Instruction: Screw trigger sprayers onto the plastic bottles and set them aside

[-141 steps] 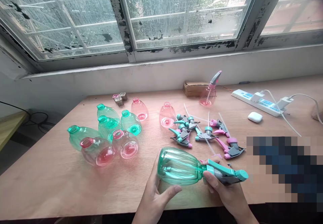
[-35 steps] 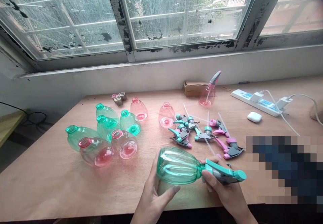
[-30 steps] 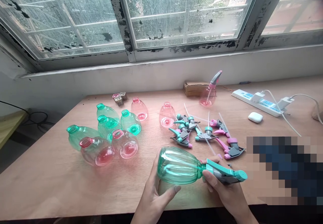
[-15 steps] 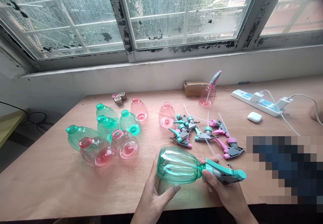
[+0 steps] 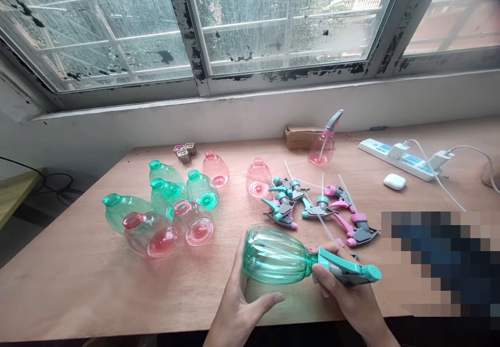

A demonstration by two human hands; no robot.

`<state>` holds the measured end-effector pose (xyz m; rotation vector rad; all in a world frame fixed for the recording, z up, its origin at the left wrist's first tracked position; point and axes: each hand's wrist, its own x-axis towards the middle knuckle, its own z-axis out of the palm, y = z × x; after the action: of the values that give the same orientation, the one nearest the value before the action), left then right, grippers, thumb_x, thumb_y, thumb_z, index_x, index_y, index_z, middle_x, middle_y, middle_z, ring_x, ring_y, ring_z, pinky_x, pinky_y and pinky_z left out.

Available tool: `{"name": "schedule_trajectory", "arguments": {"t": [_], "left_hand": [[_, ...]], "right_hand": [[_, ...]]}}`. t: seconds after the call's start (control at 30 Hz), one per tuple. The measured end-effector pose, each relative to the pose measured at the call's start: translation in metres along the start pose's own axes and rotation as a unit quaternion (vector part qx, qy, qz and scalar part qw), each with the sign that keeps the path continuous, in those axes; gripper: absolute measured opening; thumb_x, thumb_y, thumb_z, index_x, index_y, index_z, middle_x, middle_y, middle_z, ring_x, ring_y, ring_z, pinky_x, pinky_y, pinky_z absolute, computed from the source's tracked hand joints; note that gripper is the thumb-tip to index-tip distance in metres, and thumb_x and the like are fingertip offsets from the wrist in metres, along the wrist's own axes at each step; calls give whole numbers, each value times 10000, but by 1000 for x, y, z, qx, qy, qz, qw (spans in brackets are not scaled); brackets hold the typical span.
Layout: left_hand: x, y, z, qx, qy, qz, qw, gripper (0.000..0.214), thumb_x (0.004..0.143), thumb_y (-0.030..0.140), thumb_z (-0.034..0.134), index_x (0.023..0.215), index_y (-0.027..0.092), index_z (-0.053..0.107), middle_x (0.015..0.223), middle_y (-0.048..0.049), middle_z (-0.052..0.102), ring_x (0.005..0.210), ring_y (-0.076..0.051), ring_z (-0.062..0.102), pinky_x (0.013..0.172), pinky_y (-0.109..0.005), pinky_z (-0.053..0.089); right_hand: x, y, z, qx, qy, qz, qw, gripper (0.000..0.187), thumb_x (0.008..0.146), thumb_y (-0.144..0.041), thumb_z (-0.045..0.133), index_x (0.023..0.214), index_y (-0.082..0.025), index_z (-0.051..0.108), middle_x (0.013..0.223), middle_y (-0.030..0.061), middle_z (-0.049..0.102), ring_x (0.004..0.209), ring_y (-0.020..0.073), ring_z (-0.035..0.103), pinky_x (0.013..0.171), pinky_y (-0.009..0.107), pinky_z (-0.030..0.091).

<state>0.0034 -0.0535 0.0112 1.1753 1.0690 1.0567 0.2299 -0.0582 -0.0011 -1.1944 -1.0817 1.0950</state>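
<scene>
A clear green spray bottle (image 5: 277,256) with a teal and grey trigger head (image 5: 347,266) lies sideways above the near part of the table, its base to the left. My right hand (image 5: 347,289) grips it at the neck, thumb on the collar just under the trigger head. At the base, my left hand (image 5: 244,297) is spread, its thumb stretched out apart from the bottle. The left fingers reach up beside the base and partly behind it, so their contact is hard to see. Just beyond lie several loose trigger heads (image 5: 318,211), teal-grey and pink-grey, with clear tubes.
Several headless green bottles (image 5: 203,190) and pink bottles (image 5: 195,227) stand or lean at the left. A complete pink spray bottle (image 5: 322,149) stands by a cardboard box (image 5: 299,137). A power strip (image 5: 398,158), a white case (image 5: 395,181) and a blurred patch are at the right.
My left thumb has moved slightly away from the bottle, further to the right. The bottle and my right hand have hardly moved.
</scene>
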Motion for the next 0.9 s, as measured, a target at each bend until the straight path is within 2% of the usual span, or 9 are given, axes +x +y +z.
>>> {"name": "schedule_trajectory", "arguments": {"t": [0.07,0.13,0.27,0.43,0.57,0.7,0.9], "left_hand": [[0,3,1,-11,-12,-6,1000,1106,789,409,943,1688,355,300,1721,-65,441,1613,-384,320,1330,-504,281],[0,6,1,-14,-17,-4,1000,1014,829,453,901,1673,326,354,1705,-77,466,1615,-399,308,1329,-520,281],[0,5,0,6,3,0,1000,895,868,442,868,1640,332,428,1685,-60,497,1617,-390,309,1326,-516,290],[4,1,1,-20,3,5,1000,935,849,361,900,1641,394,405,1708,-17,465,1607,-349,347,1322,-474,307],[4,-4,1,-11,7,15,1000,936,857,353,893,1647,397,392,1697,-29,484,1586,-348,393,1306,-476,339],[1,-9,-3,-7,12,9,1000,1014,822,381,917,1664,395,351,1719,-35,447,1601,-365,355,1307,-468,331],[3,-2,-2,-13,-2,11,1000,922,849,407,893,1637,388,416,1700,-34,475,1585,-339,397,1294,-432,360]], "right_hand": [[0,0,0,1,-7,-1,1000,336,905,-565,812,880,-238,736,649,-32,608,512,165,484,522,309,402],[0,0,-1,-8,-8,-5,1000,337,910,-568,804,881,-238,738,653,-32,602,511,167,481,520,311,405],[1,2,-2,-21,-3,-9,1000,337,910,-568,802,893,-237,743,653,-30,603,503,170,484,511,313,415],[0,4,-3,-1,1,-10,1000,332,913,-557,810,889,-233,746,653,-31,616,505,158,490,517,304,420],[0,2,-1,8,0,-5,1000,330,915,-557,813,885,-235,745,650,-31,620,512,158,494,522,299,413],[0,-1,1,-5,2,-9,1000,341,901,-568,820,849,-241,743,637,-31,612,503,166,502,507,301,417],[0,0,-1,-15,1,-8,1000,319,898,-561,821,874,-249,758,651,-32,618,511,172,502,525,310,424]]}}
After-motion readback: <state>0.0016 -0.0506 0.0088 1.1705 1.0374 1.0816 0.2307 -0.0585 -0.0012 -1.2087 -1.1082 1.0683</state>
